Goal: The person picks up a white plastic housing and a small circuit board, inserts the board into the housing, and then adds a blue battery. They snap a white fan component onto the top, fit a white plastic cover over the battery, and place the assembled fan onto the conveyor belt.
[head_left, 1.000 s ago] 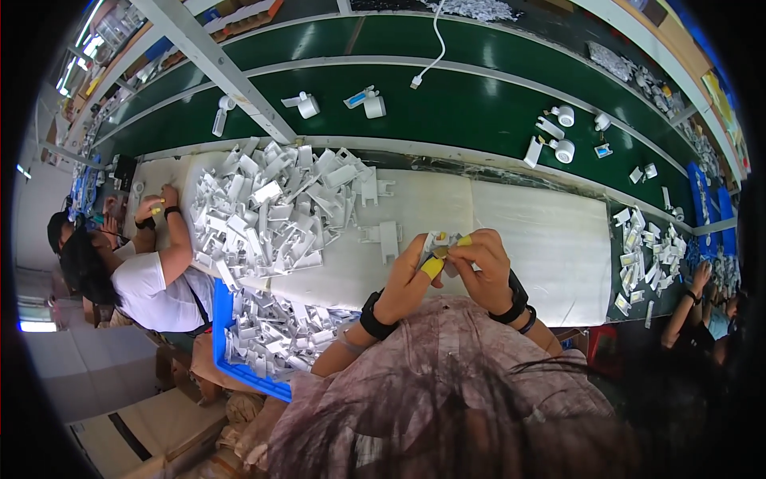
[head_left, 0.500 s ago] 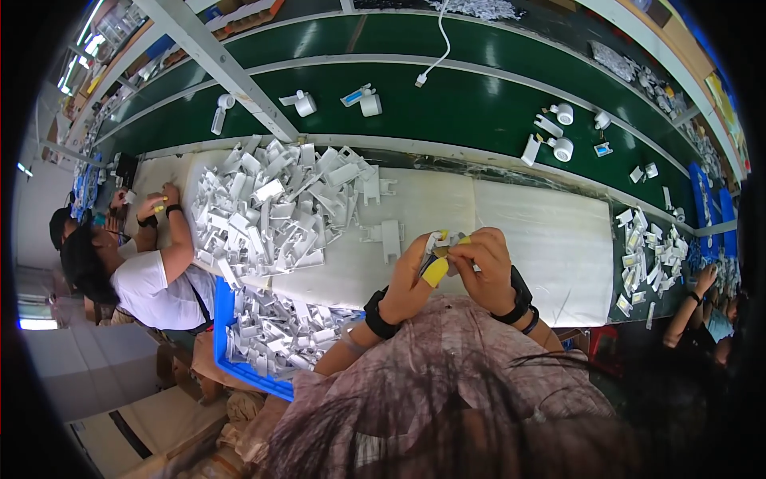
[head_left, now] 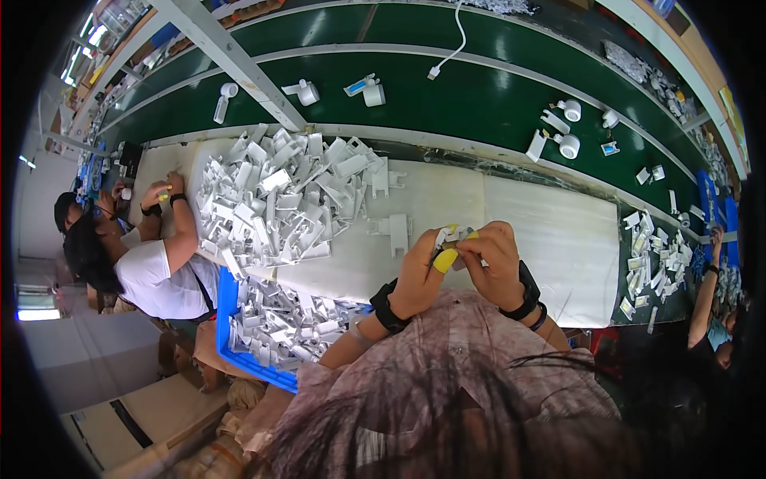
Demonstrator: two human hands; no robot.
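Note:
In front of my chest, my left hand (head_left: 416,278) is closed around a small white plastic part (head_left: 453,234), with a yellow cover over the thumb. My right hand (head_left: 493,262) meets it from the other side, its thumb and fingers pinched together at the part's edge. Another bit of yellow shows between the two hands. What the right fingertips pinch is hidden. On the pale work surface (head_left: 550,239), a single white plastic housing (head_left: 396,234) lies just left of my hands. Farther left rises a large heap of similar white housings (head_left: 279,199).
A blue crate (head_left: 226,319) of white parts stands below the heap. Behind runs a green conveyor belt (head_left: 463,112) carrying several white assemblies and a white cable (head_left: 455,52). A metal post (head_left: 231,60) crosses the back left. Co-workers (head_left: 159,271) sit at left and right.
The whole view has shifted slightly. My hands stay together on the white part, with the left hand's yellow-covered thumb turned a little higher. At far right, a co-worker's arm has lifted.

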